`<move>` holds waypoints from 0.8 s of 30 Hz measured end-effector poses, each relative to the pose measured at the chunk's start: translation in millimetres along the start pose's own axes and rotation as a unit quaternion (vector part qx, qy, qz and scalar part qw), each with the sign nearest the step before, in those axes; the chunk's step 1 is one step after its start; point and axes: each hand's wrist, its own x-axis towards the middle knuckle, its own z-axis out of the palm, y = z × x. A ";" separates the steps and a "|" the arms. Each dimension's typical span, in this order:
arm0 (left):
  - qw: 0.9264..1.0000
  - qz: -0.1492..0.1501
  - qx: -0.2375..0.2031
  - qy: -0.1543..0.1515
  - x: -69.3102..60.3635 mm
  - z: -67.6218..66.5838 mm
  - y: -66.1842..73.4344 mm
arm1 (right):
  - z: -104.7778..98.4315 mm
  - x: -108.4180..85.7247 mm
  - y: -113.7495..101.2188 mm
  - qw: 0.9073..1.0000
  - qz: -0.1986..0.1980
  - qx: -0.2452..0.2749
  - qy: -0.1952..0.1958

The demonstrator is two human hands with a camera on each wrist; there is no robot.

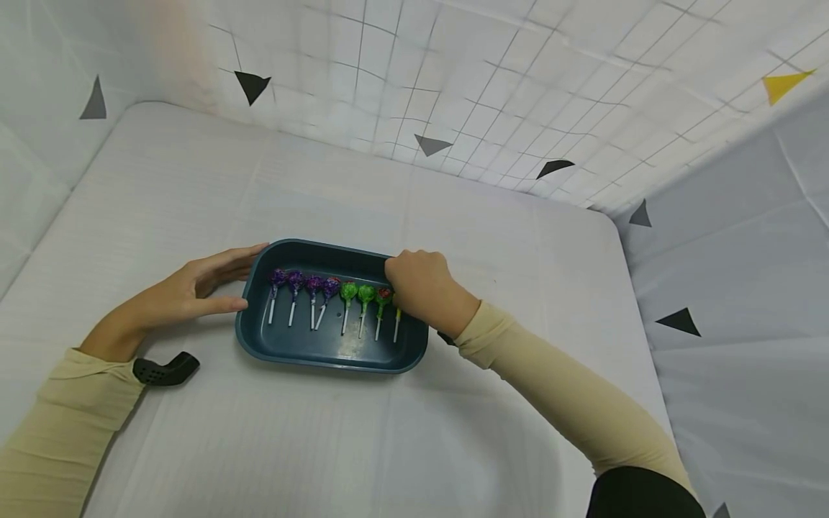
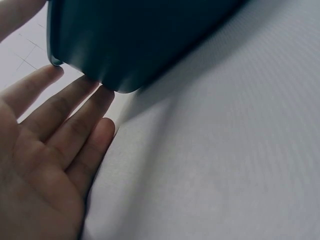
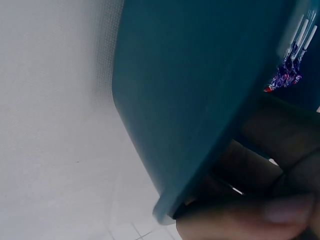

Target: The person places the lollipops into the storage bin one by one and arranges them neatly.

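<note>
A dark teal tray [image 1: 311,363] lies on the white table, with a row of wrapped lollipops [image 1: 314,284] in it, sticks toward me. The wrappers at left are purple, then come green ones [image 1: 365,293] and a red-and-green one [image 1: 383,296]. At the tray's left end my left hand [image 1: 188,288] has its fingers extended; the fingertips [image 2: 105,92] touch the tray's outer side. My right hand [image 1: 427,291] reaches over the right rim with curled fingers, holding the rightmost lollipop [image 1: 397,324], whose head it hides. The right wrist view shows the fingers inside the rim.
White sheeting with grid lines [image 1: 492,93] and dark triangular patches stands behind the table, and plain sheeting [image 1: 745,288] closes the right side. A black wrist device [image 1: 167,369] sits by the left sleeve. White table surface [image 1: 311,446] surrounds the tray.
</note>
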 end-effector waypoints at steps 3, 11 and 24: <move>1.000 0.000 0.000 -0.002 -0.5 -0.4 -0.3 | 0.6 -0.4 -1.1 1.000 0.000 -0.003 0.008; 1.000 0.006 0.007 -0.003 -0.4 -1.1 -1.7 | 2.2 -2.3 -2.9 0.999 -0.002 -0.009 0.031; 1.000 0.000 -0.003 -0.003 -1.0 -1.3 -2.5 | 5.7 -3.0 -3.3 0.998 -0.006 -0.014 0.053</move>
